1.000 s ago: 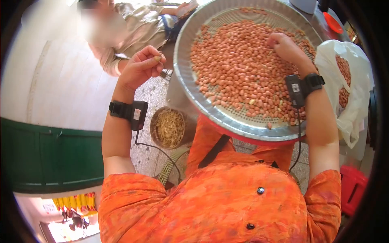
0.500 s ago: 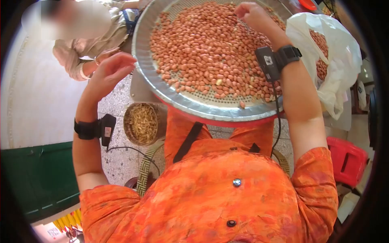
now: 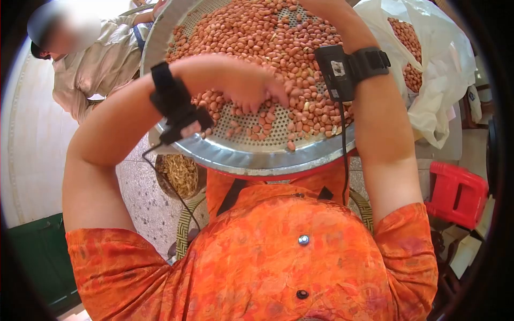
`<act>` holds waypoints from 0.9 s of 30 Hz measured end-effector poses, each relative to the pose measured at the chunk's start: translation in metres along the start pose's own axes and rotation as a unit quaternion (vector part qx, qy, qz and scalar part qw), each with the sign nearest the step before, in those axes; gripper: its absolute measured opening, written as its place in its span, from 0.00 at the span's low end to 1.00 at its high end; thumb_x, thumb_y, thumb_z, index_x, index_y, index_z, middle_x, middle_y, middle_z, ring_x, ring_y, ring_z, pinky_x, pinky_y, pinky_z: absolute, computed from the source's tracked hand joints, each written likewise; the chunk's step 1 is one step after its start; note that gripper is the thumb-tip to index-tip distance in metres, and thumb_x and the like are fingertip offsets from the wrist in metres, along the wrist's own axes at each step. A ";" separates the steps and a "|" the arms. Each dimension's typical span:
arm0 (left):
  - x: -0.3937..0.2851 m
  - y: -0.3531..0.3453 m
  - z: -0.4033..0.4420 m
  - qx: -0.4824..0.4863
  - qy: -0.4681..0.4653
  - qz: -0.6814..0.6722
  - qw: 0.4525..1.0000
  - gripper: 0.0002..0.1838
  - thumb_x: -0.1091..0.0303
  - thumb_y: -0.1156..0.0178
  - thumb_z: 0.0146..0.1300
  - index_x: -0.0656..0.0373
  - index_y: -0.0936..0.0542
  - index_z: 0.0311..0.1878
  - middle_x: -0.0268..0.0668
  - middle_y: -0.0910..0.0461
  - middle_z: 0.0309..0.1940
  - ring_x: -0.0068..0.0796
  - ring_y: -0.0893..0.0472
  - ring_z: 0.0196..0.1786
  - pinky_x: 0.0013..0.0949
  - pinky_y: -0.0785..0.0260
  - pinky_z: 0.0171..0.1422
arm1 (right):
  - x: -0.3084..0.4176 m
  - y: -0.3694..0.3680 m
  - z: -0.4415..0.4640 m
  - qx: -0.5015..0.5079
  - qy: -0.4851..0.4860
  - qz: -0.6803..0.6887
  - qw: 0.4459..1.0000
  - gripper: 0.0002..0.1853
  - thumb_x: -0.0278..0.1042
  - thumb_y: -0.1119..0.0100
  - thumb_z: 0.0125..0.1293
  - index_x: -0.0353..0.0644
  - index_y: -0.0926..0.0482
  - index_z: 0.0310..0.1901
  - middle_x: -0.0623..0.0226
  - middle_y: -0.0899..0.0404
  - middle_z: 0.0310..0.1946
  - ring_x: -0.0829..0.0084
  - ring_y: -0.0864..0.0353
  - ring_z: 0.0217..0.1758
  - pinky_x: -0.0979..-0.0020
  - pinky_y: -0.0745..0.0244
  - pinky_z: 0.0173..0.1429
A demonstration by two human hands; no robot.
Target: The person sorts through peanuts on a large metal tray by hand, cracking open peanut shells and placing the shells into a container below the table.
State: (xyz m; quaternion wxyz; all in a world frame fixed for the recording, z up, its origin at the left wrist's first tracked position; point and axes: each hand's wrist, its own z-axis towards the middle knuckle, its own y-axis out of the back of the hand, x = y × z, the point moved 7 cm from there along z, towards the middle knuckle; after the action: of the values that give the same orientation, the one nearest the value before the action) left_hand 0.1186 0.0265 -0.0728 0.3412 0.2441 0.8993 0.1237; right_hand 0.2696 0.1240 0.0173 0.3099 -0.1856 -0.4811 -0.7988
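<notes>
A round metal tray with a perforated base [image 3: 243, 163] sits in front of me, spread with shelled, reddish-skinned peanuts [image 3: 235, 33]. My left hand [image 3: 250, 86] reaches in over the near half, its fingers apart and down among the peanuts. The index finger points to the right, and no peanut shows held in it. Just below that hand, a patch of bare holes shows with a few loose peanuts on it. My right hand [image 3: 317, 7] is at the tray's far right, cut by the top edge of the view, so its fingertips are hidden.
On the right stands a white plastic bag [image 3: 436, 107] with more peanuts inside. Under the tray's left side is a container of pale, dry scraps [image 3: 179, 174]. A red plastic stool [image 3: 458, 195] is at the lower right. Another person [image 3: 99, 56] sits at the upper left.
My left hand has swung from outside the tray's left rim into the peanuts. My right hand has moved up to the view's top edge. Bare tray surface now shows near the front.
</notes>
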 end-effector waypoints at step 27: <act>0.044 0.070 -0.035 -0.388 -0.025 0.066 0.919 0.10 0.69 0.41 0.45 0.60 0.22 0.32 0.35 0.23 0.25 0.27 0.24 0.30 0.30 0.33 0.34 | 0.048 -0.092 -0.049 0.399 0.020 -0.195 0.896 0.13 0.35 0.38 0.44 0.42 0.22 0.34 0.63 0.22 0.31 0.66 0.23 0.37 0.68 0.29 0.39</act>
State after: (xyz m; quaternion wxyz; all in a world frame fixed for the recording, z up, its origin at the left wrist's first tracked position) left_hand 0.0911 0.1069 -0.0438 0.4224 0.1545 0.7538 0.4791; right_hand 0.1720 0.0974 -0.0377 0.2052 0.0668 -0.7797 -0.5877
